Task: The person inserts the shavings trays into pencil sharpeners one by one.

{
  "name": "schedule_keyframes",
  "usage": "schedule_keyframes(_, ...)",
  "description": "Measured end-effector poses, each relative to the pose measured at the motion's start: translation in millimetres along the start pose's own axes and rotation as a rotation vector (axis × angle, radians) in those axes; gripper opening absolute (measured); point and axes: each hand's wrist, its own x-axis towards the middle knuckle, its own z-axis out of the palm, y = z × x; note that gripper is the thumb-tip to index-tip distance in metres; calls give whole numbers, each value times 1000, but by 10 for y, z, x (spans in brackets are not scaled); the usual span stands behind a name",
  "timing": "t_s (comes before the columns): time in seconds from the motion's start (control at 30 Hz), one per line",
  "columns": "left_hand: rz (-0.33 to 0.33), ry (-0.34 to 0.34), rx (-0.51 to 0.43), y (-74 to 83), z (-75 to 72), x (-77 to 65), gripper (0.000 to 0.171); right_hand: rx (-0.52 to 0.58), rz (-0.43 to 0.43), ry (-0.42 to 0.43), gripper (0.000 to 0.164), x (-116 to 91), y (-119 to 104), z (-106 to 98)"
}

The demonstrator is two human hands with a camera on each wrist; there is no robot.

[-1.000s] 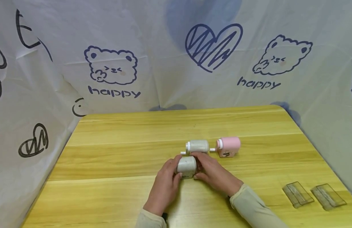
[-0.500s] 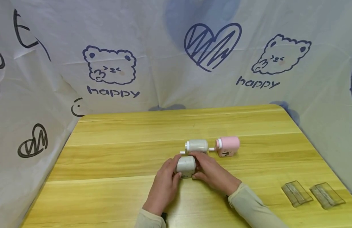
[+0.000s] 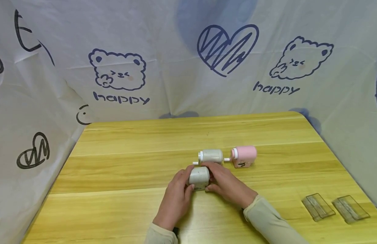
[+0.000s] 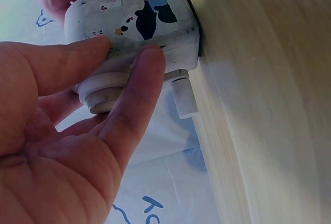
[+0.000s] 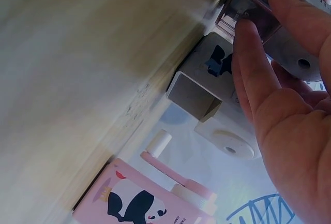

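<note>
A greyish-white crank pencil sharpener (image 3: 199, 178) stands on the table between my two hands. My left hand (image 3: 176, 200) grips its crank end, with thumb and finger against the printed side in the left wrist view. At the opposite end my right hand (image 3: 229, 184) holds the sharpener between thumb and fingers. A fingertip there presses on the clear shavings drawer (image 5: 230, 19), which sits in the sharpener's lower opening. Just behind, a second greyish sharpener (image 3: 212, 156) has an open drawer slot in the right wrist view. A pink sharpener (image 3: 244, 156) with a panda print stands to its right.
Two loose clear drawers, one left (image 3: 318, 207) and one right (image 3: 351, 209), lie near the table's right edge. A white cloth (image 3: 176, 67) with bear and heart drawings hangs around the wooden table (image 3: 115, 162).
The head view has shifted very slightly. Both hands keep their hold on the sharpener in nearly the same place.
</note>
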Motion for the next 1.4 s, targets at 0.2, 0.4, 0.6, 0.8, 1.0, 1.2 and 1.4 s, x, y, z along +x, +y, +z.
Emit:
schedule_keyframes(0.2, 1, -2, 0, -1, 4, 8, 53, -1, 13, -4, 72, 9, -9, -4)
schedule_keyframes(0.4, 3, -3, -4, -3, 9, 10, 52, -3, 13, 2, 75, 15, -6, -3)
schedule_keyframes(0.6, 2, -8, 1, -7, 11, 9, 52, 8, 14, -6, 74, 26, -9, -3)
schedule_keyframes(0.8, -1, -5, -6, -3, 9, 10, 52, 12, -3, -8, 73, 28, -8, -7)
schedule_keyframes(1.0, -1, -5, -7, -3, 13, 10, 52, 6, 0, -3, 73, 31, -10, -6)
schedule_keyframes(1.2, -2, -2, -3, -3, 12, 11, 52, -12, -6, 6, 73, 38, -9, 0)
schedule_keyframes(1.4, 13, 13, -5, -5, 13, 5, 52, -29, -21, 10, 74, 41, -11, -5)
